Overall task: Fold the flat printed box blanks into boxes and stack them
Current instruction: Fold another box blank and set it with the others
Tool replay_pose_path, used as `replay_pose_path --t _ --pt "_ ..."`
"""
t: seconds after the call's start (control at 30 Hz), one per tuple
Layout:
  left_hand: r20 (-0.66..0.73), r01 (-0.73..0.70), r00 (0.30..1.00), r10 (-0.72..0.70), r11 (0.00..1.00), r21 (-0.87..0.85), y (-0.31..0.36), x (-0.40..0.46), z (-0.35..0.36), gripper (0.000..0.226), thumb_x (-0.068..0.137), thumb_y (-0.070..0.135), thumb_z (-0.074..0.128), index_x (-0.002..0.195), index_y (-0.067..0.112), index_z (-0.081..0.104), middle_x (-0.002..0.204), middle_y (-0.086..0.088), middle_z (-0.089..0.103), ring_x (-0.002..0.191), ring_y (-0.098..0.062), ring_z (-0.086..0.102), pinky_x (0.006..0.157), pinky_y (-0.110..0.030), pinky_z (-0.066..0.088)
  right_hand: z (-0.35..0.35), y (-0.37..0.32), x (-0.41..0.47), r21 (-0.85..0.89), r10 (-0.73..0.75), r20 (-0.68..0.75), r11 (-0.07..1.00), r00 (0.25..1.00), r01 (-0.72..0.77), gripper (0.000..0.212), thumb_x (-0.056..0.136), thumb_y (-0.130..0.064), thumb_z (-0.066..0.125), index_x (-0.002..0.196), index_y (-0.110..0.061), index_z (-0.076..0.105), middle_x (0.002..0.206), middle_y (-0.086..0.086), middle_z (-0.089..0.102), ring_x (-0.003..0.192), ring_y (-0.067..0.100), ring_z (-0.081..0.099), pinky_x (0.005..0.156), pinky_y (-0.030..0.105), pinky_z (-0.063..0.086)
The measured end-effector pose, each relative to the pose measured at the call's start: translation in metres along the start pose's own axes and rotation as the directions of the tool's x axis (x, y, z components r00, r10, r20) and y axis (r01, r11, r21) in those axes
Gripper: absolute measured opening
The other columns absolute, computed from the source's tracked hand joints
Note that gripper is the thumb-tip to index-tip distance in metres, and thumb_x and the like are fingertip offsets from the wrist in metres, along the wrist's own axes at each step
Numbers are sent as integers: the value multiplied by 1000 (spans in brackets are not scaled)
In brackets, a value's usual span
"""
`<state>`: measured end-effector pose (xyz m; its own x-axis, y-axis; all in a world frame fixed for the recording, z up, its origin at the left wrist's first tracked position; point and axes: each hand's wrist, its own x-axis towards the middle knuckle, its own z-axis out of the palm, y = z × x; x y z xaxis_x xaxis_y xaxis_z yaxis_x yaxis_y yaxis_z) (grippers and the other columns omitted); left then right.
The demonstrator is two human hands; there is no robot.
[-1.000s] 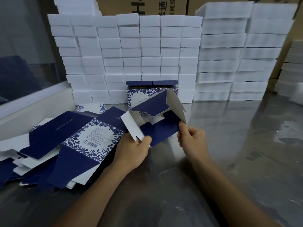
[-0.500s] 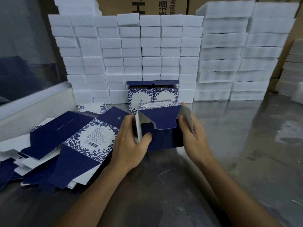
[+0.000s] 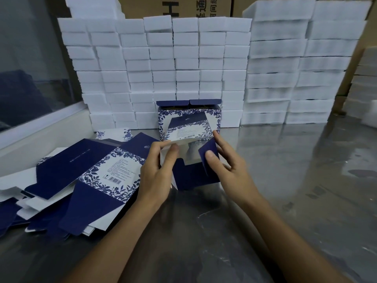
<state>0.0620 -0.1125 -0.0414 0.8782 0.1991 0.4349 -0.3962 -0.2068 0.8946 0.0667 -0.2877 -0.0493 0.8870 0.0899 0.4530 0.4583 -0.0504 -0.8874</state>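
Note:
A half-formed blue and white floral box point(image 3: 188, 132) is held up above the steel table, its open silver inside facing me. My left hand point(image 3: 156, 173) grips its left wall, thumb inside the opening. My right hand point(image 3: 226, 163) holds the right side, its thumb pressing a dark blue side flap point(image 3: 209, 153) inward. A long blue flap point(image 3: 191, 176) hangs down toward the table. A pile of flat printed blanks point(image 3: 81, 176) lies at the left. Two folded boxes point(image 3: 189, 111) stand side by side behind the held one.
Tall stacks of white foam blocks point(image 3: 163, 68) wall off the back of the steel table point(image 3: 306, 180). More white stacks point(image 3: 302, 64) stand at the back right. A window ledge point(image 3: 40, 127) runs along the left. Brown cartons point(image 3: 195, 7) stand behind the foam.
The blank has been squared up into a box shape and turned with its barcode panel on top. My right thumb now pushes a side flap in.

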Motion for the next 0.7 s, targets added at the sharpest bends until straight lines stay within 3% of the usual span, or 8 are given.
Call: replay_pose_path --t 0.13,0.27,0.33,0.5,0.57,0.7 --pt "12 -40 999 40 999 32 0 -3 3 49 76 76 45 105 39 58 106 22 66 102 5 60 84 -23 44 1 2 3 -125 -50 -163 992 985 29 57 89 -34 71 143 -27 54 130 -15 64 119 -3 58 86 15 53" --pt "39 -98 995 94 989 110 0 -4 4 55 73 84 42 106 42 56 112 26 62 108 10 54 84 -13 38 -4 -1 6 -117 -70 -342 993 937 32 30 89 -20 75 119 -17 73 109 -5 75 105 16 69 89 38 58" --pt "49 -105 994 100 986 128 0 -3 4 51 73 83 41 104 44 55 114 25 60 109 11 52 84 -10 36 -5 -2 8 -148 -103 -376 988 921 50 18 91 -17 73 108 -18 77 105 -4 76 101 16 70 89 44 57" --pt "39 -109 994 105 985 134 0 -3 4 41 75 78 42 97 46 55 109 25 61 104 14 52 78 0 34 -7 -4 10 -352 -241 -375 930 895 104 13 93 -12 69 98 -12 80 101 -1 76 96 8 69 71 22 53" --pt "33 -121 992 118 982 148 0 -3 4 36 76 77 42 95 48 54 108 20 62 102 10 54 77 -2 35 -9 -2 9 -374 -244 -372 922 896 96 12 93 -12 69 96 -12 80 98 -3 76 90 5 69 70 16 49" --pt "26 -145 989 142 972 187 -2 -3 5 35 77 76 42 95 48 53 106 12 62 100 4 55 79 -12 39 -6 2 9 -358 -193 -380 932 905 49 5 89 -16 74 87 -14 78 83 -7 74 78 3 67 74 22 50"
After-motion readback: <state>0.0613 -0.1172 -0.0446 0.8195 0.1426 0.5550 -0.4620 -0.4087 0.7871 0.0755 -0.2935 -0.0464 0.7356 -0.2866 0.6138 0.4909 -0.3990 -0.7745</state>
